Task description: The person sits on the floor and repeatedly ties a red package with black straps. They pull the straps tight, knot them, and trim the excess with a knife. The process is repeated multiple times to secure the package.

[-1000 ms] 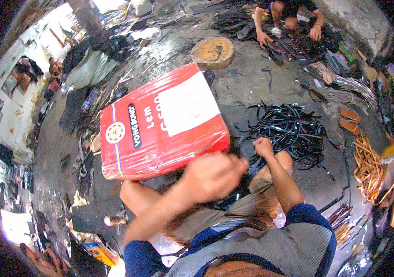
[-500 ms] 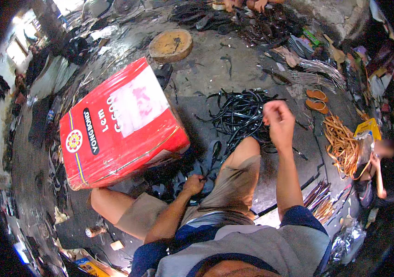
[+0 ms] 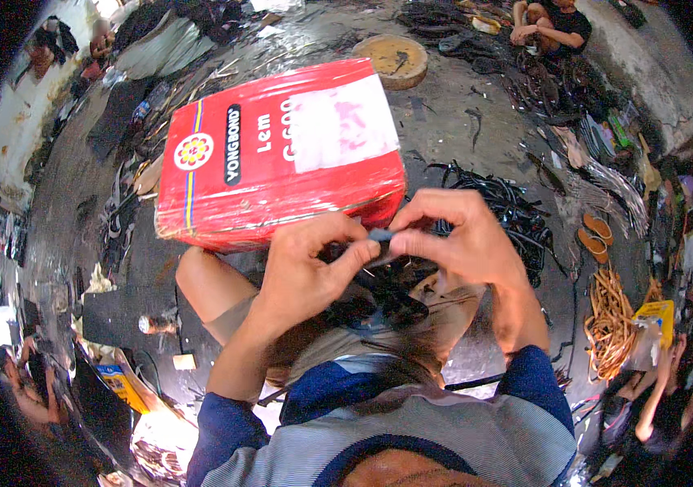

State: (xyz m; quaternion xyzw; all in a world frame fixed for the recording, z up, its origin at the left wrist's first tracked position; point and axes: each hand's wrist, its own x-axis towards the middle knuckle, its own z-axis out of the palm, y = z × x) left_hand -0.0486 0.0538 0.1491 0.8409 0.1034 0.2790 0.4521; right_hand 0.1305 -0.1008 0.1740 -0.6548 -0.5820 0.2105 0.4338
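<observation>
My left hand [image 3: 302, 264] and my right hand [image 3: 468, 243] meet above my lap, just in front of a big red box. Between their pinched fingertips is a small bluish-grey piece [image 3: 380, 235], perhaps the end of a strip; its exact kind is hard to make out. The red cardboard box [image 3: 257, 191], with a white patch on its top, sits close beyond my hands. Shiny black strips [image 3: 525, 223] lie in a tangled heap behind my right hand. Dark material [image 3: 395, 304] lies below my hands, partly hidden by them.
A round wooden block [image 3: 391, 61] stands beyond the box. Orange sandals [image 3: 595, 237] and a bundle of tan strips [image 3: 608, 325] lie to the right. People sit at the far right [image 3: 557, 28], lower right [image 3: 663, 398] and lower left [image 3: 34, 385].
My right hand has come down and left from above the black strips, and my left hand has risen from between my legs. Both now meet at the small piece. The view has shifted.
</observation>
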